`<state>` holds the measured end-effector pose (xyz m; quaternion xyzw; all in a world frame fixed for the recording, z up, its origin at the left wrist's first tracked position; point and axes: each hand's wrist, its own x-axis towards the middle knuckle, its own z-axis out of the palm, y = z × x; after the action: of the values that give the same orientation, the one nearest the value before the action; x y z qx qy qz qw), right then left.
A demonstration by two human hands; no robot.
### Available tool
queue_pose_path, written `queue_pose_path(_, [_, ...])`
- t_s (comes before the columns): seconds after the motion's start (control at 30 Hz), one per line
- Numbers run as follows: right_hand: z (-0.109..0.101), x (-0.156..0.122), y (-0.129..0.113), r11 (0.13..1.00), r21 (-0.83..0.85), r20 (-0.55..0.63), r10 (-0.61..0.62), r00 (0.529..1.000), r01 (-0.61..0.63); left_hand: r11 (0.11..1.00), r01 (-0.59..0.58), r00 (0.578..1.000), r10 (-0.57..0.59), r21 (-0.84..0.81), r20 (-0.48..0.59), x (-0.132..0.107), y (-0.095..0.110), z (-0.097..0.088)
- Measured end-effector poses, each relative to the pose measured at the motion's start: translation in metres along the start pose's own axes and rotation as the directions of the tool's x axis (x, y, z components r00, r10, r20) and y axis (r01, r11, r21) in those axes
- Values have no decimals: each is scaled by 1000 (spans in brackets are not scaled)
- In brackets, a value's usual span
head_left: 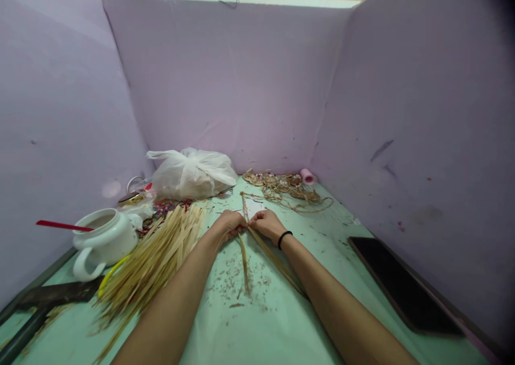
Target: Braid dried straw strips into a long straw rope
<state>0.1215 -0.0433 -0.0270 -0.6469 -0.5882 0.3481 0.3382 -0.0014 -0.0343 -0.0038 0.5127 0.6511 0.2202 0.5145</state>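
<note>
Both my hands meet at the middle of the pale green table (257, 327). My left hand (230, 223) is closed, pinching straw strips (244, 263) that trail back toward me. My right hand (267, 223), with a black band on its wrist, is closed too and grips the same strips where they cross. A thin braided straw piece (243, 203) sticks out beyond the fingers, away from me. Loose straw bits lie scattered under my forearms.
A pile of straw strips (155, 260) lies at left, by a white cup (105, 240) with a red stick. A white plastic bag (192, 173), tangled twine (287, 189) and a pink spool (308, 176) sit at the back. A dark phone (398, 284) lies right. Purple walls enclose the table.
</note>
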Motion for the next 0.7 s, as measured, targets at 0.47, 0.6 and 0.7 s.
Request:
queue_pose_path(0.47, [-5, -15, -23, 849, -510, -38, -184, 982, 140, 983, 34, 999, -38, -178, -21, 1, 2, 9])
queue_pose_path(0.6, [-6, -14, -22, 847, -510, -13, -180, 984, 148, 976, 15, 998, 0, -217, 66, 4, -3, 4])
queue_pose_path(0.7, [-9, -12, -22, 876, -451, 18, -185, 983, 173, 964, 16, 982, 35, -265, 187, 7, -5, -1])
